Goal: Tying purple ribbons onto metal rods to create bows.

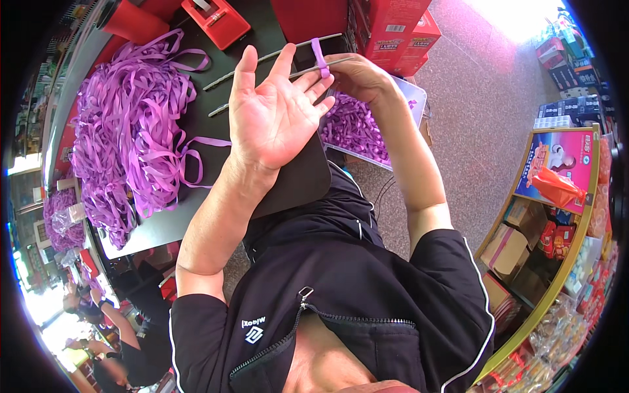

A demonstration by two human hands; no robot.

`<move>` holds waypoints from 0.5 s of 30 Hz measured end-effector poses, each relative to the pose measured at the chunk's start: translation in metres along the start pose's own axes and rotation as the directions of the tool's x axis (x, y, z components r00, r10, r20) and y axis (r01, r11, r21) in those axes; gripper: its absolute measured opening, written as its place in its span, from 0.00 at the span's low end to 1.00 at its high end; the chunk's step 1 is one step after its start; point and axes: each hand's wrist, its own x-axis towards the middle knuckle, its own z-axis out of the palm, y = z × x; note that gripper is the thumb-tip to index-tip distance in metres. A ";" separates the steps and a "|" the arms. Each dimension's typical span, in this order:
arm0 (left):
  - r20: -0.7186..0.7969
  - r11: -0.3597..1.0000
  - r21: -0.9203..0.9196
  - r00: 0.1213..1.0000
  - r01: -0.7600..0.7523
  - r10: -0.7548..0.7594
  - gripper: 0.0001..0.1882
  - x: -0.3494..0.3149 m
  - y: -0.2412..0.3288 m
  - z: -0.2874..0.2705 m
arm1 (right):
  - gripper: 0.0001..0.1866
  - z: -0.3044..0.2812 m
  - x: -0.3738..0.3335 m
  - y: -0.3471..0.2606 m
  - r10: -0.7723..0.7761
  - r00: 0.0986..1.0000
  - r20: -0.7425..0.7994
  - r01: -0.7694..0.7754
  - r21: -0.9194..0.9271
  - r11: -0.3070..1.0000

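Observation:
Two thin metal rods (268, 59) lie roughly side by side above the dark table, with a short loop of purple ribbon (318, 54) across them near their right ends. My left hand (272, 118) is palm up with its fingers spread, its outer fingertips close to the loop's lower end. My right hand (364, 77) is bent in from the right, its fingers closed beside the loop at the lower rod's end. Its fingertips are partly hidden, but they appear to pinch the ribbon. A big heap of purple ribbon (131, 131) covers the table's left side; one strand runs behind my left wrist.
A white plastic bin (411, 98) holding many purple ribbon pieces sits under my right forearm. A red device (217, 23) and red cylinder (134, 23) stand at the table's far side. Red boxes (400, 33) are stacked beyond. Another person (124, 334) is at lower left; a goods-filled shelf (524, 262) is right.

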 end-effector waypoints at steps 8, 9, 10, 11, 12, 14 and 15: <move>-0.016 0.999 -0.040 1.000 -0.016 0.015 0.46 -0.001 0.000 -0.001 | 0.11 0.002 0.029 0.024 -0.113 0.943 0.313 -0.035 0.431 0.902; -0.019 0.999 -0.040 1.000 -0.020 0.020 0.46 -0.001 0.000 -0.001 | 0.11 0.005 0.031 0.026 -0.150 0.931 0.331 -0.027 0.475 0.880; -0.024 0.998 -0.054 1.000 -0.020 0.018 0.45 -0.001 0.001 -0.002 | 0.11 0.007 0.032 0.027 -0.187 0.919 0.347 -0.021 0.517 0.856; -0.028 0.997 -0.069 0.999 -0.019 0.017 0.45 -0.001 0.001 -0.002 | 0.11 0.007 0.032 0.026 -0.177 0.907 0.382 -0.059 0.533 0.844; -0.030 0.997 -0.070 0.999 -0.019 0.017 0.45 0.000 0.001 -0.003 | 0.11 0.006 0.033 0.028 -0.176 0.907 0.382 -0.061 0.533 0.844; 0.049 0.998 -0.061 0.999 0.024 -0.021 0.49 0.001 0.001 -0.004 | 0.11 0.001 0.038 0.036 -0.199 0.895 0.400 -0.081 0.584 0.808; 0.046 0.998 -0.062 0.999 0.020 -0.017 0.49 0.001 0.001 -0.004 | 0.13 0.004 0.039 0.037 -0.213 0.891 0.402 -0.079 0.598 0.798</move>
